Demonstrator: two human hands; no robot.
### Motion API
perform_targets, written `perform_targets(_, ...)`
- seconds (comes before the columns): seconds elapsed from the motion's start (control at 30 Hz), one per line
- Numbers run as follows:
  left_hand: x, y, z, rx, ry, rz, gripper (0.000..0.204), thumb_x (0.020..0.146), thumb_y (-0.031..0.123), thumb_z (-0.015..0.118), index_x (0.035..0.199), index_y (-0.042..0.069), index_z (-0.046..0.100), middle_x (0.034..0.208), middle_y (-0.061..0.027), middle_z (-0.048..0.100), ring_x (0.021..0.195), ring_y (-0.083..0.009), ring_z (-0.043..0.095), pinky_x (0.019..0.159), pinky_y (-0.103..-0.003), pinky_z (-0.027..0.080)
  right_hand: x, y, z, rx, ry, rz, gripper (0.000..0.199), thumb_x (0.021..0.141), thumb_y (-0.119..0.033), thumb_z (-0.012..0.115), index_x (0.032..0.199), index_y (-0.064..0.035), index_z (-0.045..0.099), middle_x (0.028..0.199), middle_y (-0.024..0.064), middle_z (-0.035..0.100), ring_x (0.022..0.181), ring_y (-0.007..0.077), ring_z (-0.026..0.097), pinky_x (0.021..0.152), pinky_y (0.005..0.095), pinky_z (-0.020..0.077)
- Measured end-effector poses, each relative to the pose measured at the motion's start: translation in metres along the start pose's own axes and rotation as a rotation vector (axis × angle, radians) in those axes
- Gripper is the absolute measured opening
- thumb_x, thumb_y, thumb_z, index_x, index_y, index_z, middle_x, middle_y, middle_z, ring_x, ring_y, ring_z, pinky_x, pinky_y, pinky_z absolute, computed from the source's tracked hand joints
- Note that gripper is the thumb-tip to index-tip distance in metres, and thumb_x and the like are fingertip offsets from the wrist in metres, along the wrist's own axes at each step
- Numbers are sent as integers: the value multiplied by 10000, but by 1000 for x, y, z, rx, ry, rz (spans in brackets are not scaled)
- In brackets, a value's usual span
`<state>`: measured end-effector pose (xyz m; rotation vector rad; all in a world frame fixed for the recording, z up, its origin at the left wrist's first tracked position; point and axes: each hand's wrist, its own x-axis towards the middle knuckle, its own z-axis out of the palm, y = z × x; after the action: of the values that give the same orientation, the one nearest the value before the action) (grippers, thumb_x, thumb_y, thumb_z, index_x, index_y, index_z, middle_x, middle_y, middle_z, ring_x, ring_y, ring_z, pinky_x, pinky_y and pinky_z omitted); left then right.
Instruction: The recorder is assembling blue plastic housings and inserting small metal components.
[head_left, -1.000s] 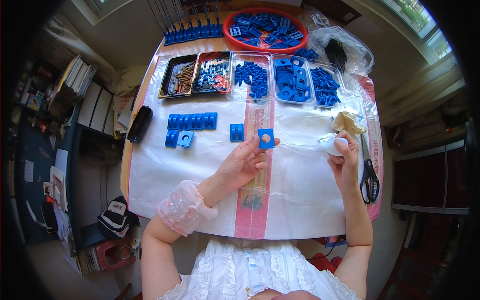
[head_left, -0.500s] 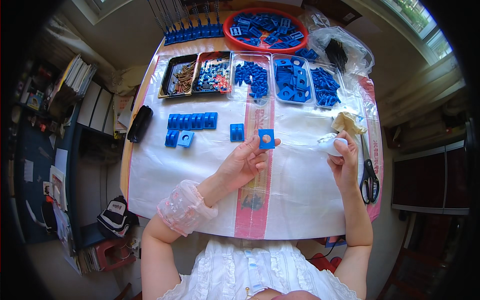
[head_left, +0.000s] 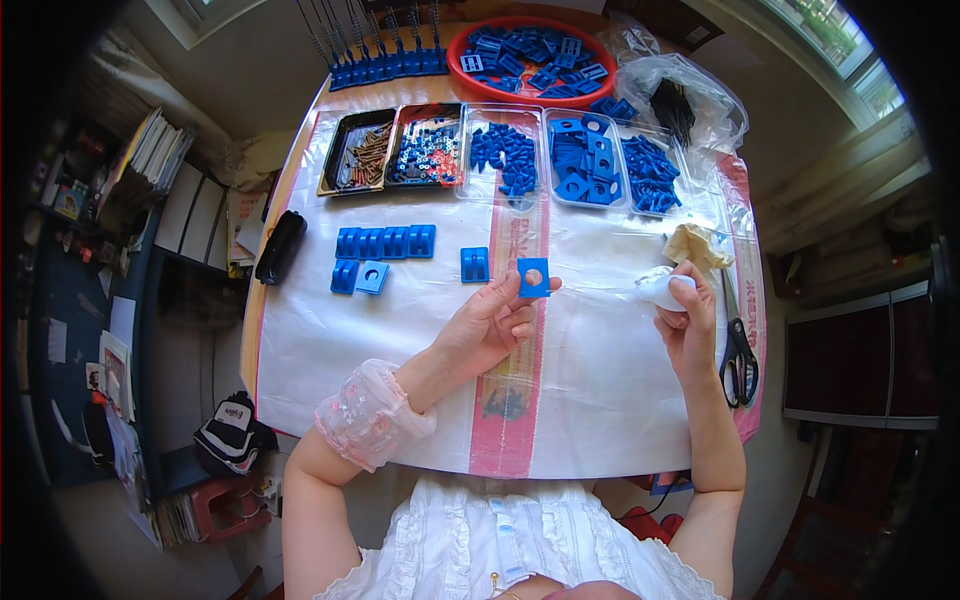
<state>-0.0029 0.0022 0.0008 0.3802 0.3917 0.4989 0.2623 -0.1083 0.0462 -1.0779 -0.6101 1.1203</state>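
My left hand (head_left: 490,322), closed in a pinch, holds a flat blue square plate (head_left: 533,264) with a round hole over the middle of the table. In my right hand (head_left: 694,325), fingers are wrapped round a small white squeeze bottle (head_left: 665,291), its narrow end pointing left toward the plate. A thin pale strand seems to run between the two. Just left of the plate lies a ridged blue block (head_left: 474,265). Farther left is a row of similar blue blocks (head_left: 386,242), with a single block (head_left: 343,277) and a holed blue piece (head_left: 371,278) below it.
Along the back stand trays of screws (head_left: 368,155), nuts (head_left: 428,150), and blue parts (head_left: 585,165). Behind them sit a red basin (head_left: 530,97) of blue pieces and a blue rack (head_left: 385,70). Black scissors (head_left: 739,365) and crumpled beige cloth or paper (head_left: 696,246) lie right, a black case (head_left: 281,247) left.
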Motion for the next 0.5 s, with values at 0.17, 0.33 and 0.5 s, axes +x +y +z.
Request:
perform_targets(0.17,0,0,0,7,9,-2,331,1058,384,576,1233,109,637,1375,-105,595,712,-37,410,658,-189,446,0,0,0,-8,-2,-4,200,915,-175,707,845,-134,524,671,-71,489,486,-25,316,409,170,210)
perform_targets(0.33,0,0,0,10,11,-2,333,1057,390,578,1231,113,639,1378,-106,592,717,-37,417,660,-188,450,0,0,-1,-10,-1,-3,201,915,-171,711,846,-133,526,672,-71,490,482,-24,313,410,172,209)
perform_targets(0.5,0,0,1,13,11,-2,331,1056,389,580,1233,117,640,1384,-106,587,720,-37,419,666,-188,452,-1,-1,-1,-9,-7,0,204,916,-172,713,846,-133,525,675,-72,492,488,-23,316,412,172,209)
